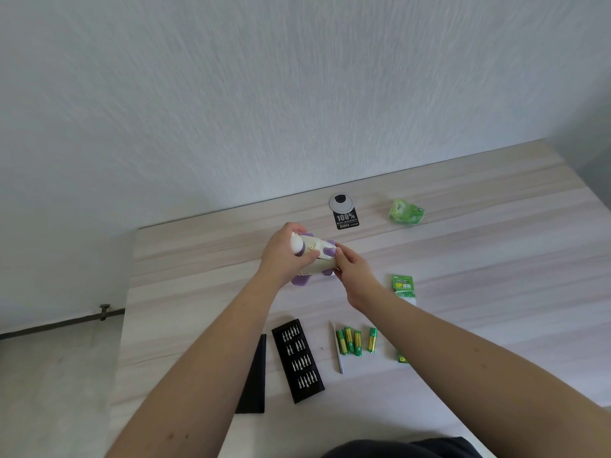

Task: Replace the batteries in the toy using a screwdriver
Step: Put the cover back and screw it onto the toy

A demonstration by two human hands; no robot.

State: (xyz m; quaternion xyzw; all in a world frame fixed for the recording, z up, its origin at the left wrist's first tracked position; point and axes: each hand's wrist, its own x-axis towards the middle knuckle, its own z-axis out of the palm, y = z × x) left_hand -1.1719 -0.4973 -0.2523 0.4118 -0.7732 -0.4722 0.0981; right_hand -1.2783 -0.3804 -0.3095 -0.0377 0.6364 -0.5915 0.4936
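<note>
A white and purple toy point(316, 256) is held above the middle of the wooden table point(463, 246). My left hand point(284, 251) grips its left end, fingers curled round the body. My right hand point(350, 271) holds the toy's right side, fingertips on a purple part. Several green and yellow batteries point(355, 340) lie on the table near me. A thin silver screwdriver point(337, 348) lies just left of them, in neither hand.
A black tray of screwdriver bits point(297, 360) and its black lid point(254, 378) lie at the near left. Green battery packaging point(402, 285) sits to the right, a crumpled green wrapper point(406, 211) at the back, next to a round cable grommet point(342, 203).
</note>
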